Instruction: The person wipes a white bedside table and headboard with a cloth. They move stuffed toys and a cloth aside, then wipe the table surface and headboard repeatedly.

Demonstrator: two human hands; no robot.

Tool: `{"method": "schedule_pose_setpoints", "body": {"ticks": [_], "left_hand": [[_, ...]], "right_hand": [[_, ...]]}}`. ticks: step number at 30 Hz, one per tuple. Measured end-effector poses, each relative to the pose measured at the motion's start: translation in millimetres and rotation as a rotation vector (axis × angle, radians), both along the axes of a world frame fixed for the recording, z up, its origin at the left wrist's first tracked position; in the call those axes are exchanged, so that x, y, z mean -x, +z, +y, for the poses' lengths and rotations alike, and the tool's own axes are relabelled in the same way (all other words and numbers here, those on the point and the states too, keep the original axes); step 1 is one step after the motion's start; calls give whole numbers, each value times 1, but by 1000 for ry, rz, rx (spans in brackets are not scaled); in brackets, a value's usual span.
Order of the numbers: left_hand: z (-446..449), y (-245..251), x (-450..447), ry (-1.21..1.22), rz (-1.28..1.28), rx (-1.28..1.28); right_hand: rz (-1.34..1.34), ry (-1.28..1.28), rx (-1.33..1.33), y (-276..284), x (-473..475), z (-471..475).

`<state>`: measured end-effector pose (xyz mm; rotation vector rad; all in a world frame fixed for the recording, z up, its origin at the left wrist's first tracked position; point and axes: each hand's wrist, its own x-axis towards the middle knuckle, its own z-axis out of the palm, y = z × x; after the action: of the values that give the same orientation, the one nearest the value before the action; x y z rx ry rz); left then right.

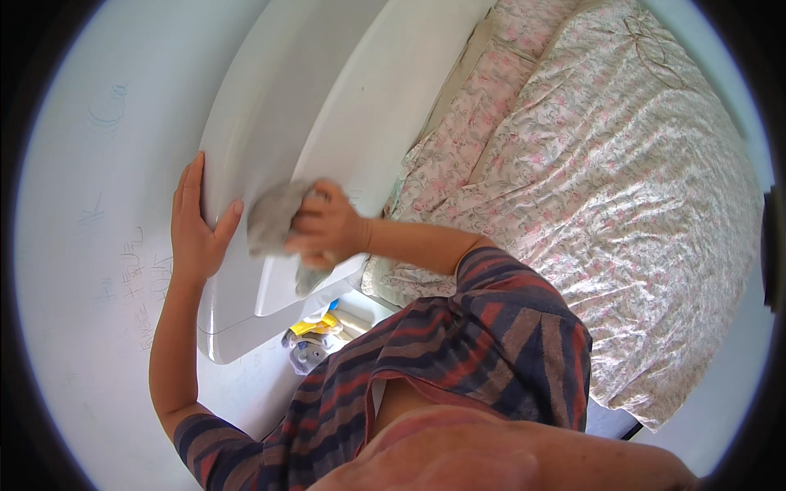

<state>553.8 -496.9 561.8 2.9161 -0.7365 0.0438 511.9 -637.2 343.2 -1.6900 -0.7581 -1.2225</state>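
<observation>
My right hand [325,224] grips a grey cloth [274,218], pressed against the white glossy headboard [344,116] of a bed; hand and cloth are slightly blurred. Part of the cloth hangs below the fingers. To the left, my left hand [199,224] lies at the headboard's outer edge, beside the wall, its thumb apart from the fingers and nothing held in it.
A bed with a floral cover [602,184] spreads across the right side. The white wall [80,245] at the left bears scribbles. Below the headboard's end are a grey plush toy [307,356] and a yellow item [314,324]. A thin cord [654,58] lies on the cover.
</observation>
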Motion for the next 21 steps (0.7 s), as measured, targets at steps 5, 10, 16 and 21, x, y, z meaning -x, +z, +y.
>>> {"method": "schedule_pose_setpoints", "body": {"ticks": [5,10,16,21], "left_hand": [[5,-7,-2,1,-81,-60],[7,-10,-3,-13,-126,-36],[16,-7,-7,-31,-43,52],[11,-5,-1,-45,-101,63]], "right_hand": [[159,-432,-148,29,-149,-186],[560,-165,-718,68,-213,-258],[44,-406,-388,23,-84,-50],[-35,-129,53,16,92,131]]}}
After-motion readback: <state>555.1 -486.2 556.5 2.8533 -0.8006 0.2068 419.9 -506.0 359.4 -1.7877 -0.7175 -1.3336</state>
